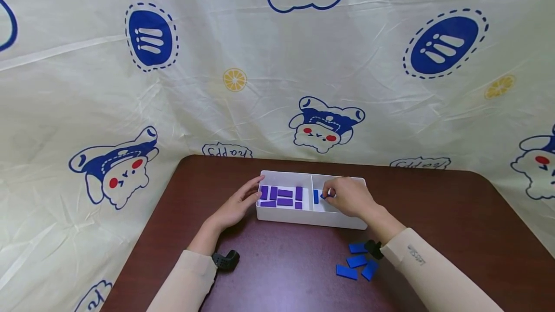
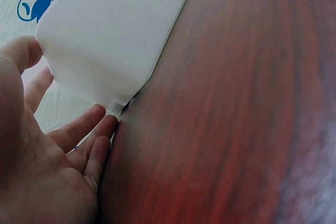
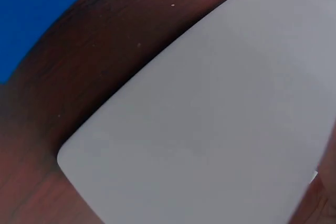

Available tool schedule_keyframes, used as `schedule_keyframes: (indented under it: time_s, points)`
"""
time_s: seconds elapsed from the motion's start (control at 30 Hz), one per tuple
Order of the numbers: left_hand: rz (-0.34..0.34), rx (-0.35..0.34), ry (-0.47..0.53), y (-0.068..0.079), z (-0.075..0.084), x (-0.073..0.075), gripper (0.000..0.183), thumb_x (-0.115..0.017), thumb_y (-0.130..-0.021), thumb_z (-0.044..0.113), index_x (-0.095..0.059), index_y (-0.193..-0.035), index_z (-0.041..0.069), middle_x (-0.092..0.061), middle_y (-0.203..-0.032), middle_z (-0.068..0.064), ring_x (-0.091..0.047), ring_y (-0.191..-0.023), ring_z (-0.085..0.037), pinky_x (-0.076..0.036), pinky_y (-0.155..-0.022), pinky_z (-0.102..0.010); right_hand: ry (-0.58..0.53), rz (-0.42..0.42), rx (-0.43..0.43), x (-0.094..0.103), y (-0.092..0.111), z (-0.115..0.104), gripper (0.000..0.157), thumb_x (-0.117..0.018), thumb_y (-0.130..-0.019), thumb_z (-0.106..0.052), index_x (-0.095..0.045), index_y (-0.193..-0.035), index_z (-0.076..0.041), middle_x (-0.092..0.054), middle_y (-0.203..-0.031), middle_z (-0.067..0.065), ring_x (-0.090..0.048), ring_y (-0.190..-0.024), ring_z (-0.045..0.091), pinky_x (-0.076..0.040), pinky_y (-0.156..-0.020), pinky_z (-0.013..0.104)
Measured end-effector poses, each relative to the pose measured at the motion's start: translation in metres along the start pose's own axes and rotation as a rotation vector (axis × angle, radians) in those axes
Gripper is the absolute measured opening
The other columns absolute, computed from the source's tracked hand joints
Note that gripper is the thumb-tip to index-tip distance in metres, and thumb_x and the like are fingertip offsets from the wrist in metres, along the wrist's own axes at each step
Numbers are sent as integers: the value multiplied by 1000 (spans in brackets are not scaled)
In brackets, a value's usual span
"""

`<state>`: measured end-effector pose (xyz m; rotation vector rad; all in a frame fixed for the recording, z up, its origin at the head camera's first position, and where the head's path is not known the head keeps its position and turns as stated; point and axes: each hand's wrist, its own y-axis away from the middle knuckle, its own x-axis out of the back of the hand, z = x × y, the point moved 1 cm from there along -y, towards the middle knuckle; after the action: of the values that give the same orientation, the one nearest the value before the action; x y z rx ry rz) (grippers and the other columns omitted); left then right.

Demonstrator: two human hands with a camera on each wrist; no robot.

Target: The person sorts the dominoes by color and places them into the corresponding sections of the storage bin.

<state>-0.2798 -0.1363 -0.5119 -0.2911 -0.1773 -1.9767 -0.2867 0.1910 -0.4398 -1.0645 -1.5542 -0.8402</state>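
Your box (image 1: 310, 218) stands upright on the tabletop (image 1: 282, 264), and a divider (image 1: 312, 194) splits it into two compartments. The left compartment holds the purple blocks (image 1: 284, 193): seven are visible, lying flat, mostly separated by narrow gaps, some lengthwise and some crosswise. No purple block shows outside the box, so treat the purple portion as probably complete. In the right compartment, one blue block (image 1: 315, 196) sits just beside the divider; your right hand (image 1: 349, 196) covers much of the remaining area, so any further blocks there cannot be confirmed. That hand reaches over the front wall with its fingertips pinching a second blue block (image 1: 323, 197), near the first. Your left hand (image 1: 234, 208) is at the left end of the box, fingers extended and relaxed, touching the end wall without grasping a block; judge it to be steadying the box. Four loose blue blocks (image 1: 347, 272) lie in a loose group on the tabletop, in front of the box and near your right wrist. The blue portion therefore appears only begun: the pinched block requires release, and these four await loading.
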Motion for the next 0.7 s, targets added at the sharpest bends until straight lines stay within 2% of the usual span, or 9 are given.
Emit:
schedule_keyframes:
  time_s: [0.23, 0.43, 0.7]
  points:
    - [-4, 0, -2, 0, -1, 0, 53, -50, -110, 33, -34, -161, 36, -40, -162, -15, -44, -147, -32, -34, -122, -56, -14, -44, -31, -9, -7, 2, 2, -79, -89, -17, -77, -88, -17, -67, -81, -3, -56, -77, 18, -46, -70, 35]
    - [3, 3, -6, 1, -1, 1, 53, -50, -110, 34, -35, -160, 36, -38, -164, -16, -40, -149, -33, -32, -123, -57, -6, -27, -55, -11, -11, 3, 9, -76, -87, -12, -73, -83, -20, -68, -80, -2, -58, -76, 19, -48, -70, 38]
    - [-5, 1, -1, 0, 0, 0, 53, -50, -110, 35, -34, -161, 36, -39, -163, -15, -42, -148, -33, -33, -123, -57, -20, -29, -92, -14, -16, 5, 9, -76, -85, -12, -71, -80, -18, -66, -78, -1, -56, -75, 20, -46, -68, 37]
